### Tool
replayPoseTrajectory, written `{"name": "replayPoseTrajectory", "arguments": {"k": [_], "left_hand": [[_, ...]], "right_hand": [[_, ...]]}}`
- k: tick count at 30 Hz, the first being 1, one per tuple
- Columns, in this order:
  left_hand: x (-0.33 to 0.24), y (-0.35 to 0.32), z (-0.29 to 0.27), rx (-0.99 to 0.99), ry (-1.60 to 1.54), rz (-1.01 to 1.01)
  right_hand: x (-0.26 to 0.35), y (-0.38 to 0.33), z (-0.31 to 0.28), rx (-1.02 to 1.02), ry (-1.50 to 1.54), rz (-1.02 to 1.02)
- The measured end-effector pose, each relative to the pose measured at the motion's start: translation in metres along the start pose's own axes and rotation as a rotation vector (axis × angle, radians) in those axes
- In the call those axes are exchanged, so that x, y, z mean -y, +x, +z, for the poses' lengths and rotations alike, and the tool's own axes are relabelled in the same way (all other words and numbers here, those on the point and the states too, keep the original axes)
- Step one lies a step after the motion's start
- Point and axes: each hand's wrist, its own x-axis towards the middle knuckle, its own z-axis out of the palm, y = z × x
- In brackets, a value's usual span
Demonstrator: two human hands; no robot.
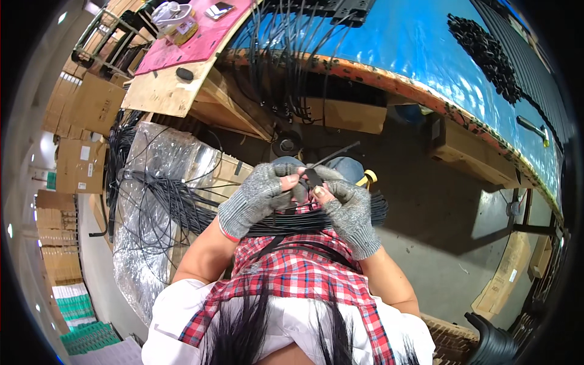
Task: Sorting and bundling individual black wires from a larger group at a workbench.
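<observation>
A worker's two hands, both in grey knitted fingerless gloves, meet close in front of the chest over a red, white and black checked apron. The left hand curls its bare fingertips around the lower end of a thin black cable tie, pinching it; the right hand presses in from the other side, thumb and forefinger closed on the same small black piece between them. The tie is a slim, stiff plastic strip, its long axis slanting up and to the right, its free tip pointing toward the blue-topped bench. Just below the hands a coiled bundle of smooth black cable lies across the lap, running left to right. More loose black cable spills over crinkled clear plastic wrap on the left. Further black leads hang over the bench's worn orange edge, and a heap of small black parts sits on its glossy blue surface
</observation>
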Motion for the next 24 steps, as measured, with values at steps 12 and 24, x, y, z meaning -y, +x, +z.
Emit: {"name": "replayPoseTrajectory", "arguments": {"k": [12,24], "left_hand": [[0.003,-0.003,0.007,-0.026,0.061,0.035],[0.003,-0.008,0.029,-0.118,0.077,0.040]], "right_hand": [[0.013,-0.007,-0.009,0.009,0.061,0.020],[0.019,-0.008,-0.004,0.079,-0.007,-0.012]]}}
